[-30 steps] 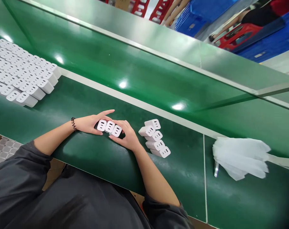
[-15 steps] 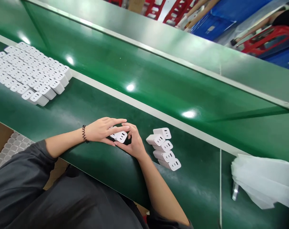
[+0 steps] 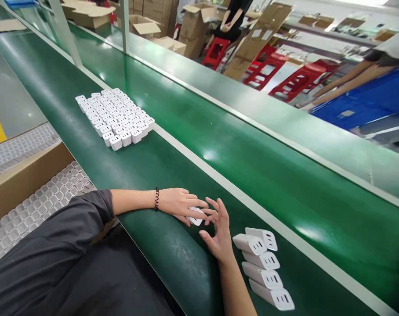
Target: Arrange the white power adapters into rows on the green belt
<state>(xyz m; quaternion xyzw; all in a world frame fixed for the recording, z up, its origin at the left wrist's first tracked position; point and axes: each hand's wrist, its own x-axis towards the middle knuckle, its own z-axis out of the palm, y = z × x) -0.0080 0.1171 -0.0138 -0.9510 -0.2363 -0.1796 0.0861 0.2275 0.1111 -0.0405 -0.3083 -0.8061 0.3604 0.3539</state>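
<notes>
My left hand [image 3: 176, 202] grasps a white charger [image 3: 196, 216] on the green bench [image 3: 120, 175]; my right hand [image 3: 221, 239] is released beside it.
The pale label [image 3: 346, 113] on the blue crate [image 3: 377, 94] is too small to read. Near my left sleeve, a cardboard box [image 3: 28, 171] holds rows of pale rounded squares. Five slotted, round-cornered chargers [image 3: 272, 278] sit staggered to my right, and a packed cluster [image 3: 115, 116] stands off to my left. I cannot tell whether my right fingertips touch the plastic.
</notes>
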